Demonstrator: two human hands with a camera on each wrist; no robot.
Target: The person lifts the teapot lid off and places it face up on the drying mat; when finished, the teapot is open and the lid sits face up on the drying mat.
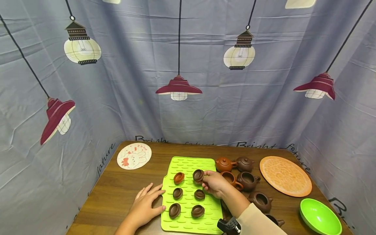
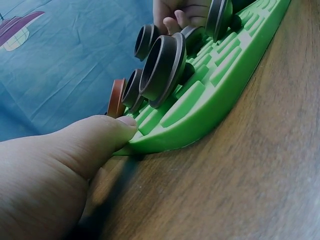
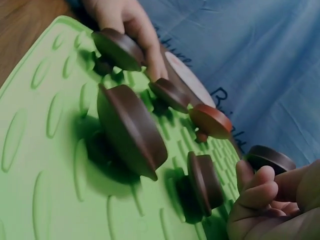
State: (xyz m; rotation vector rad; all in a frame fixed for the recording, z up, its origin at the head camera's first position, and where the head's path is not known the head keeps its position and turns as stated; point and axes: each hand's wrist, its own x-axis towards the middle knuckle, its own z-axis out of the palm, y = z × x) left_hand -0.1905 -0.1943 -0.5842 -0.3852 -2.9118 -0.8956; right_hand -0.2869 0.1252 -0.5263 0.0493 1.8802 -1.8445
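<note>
My right hand (image 1: 215, 184) pinches a dark brown teapot lid (image 1: 198, 175), turned underside up, near the upper right of the green mat (image 1: 192, 225). The right wrist view shows that lid (image 3: 270, 157) at the fingertips. Below it on the mat lie dark brown lids (image 1: 199, 195) and an orange-brown lid (image 1: 179, 178), all upturned on their knobs. My left hand (image 1: 145, 205) rests with spread, straight fingers at the mat's left edge. In the left wrist view its thumb (image 2: 107, 132) touches the mat's rim.
Right of the mat stand lidded teapots, one orange-brown (image 1: 224, 164) and one dark (image 1: 244, 164). Lidless teapots (image 1: 260, 201) sit nearer, some partly behind my right arm. Beyond are an orange round mat (image 1: 285, 176) and a green bowl (image 1: 320, 217). A rabbit-print round mat (image 1: 134, 156) lies back left.
</note>
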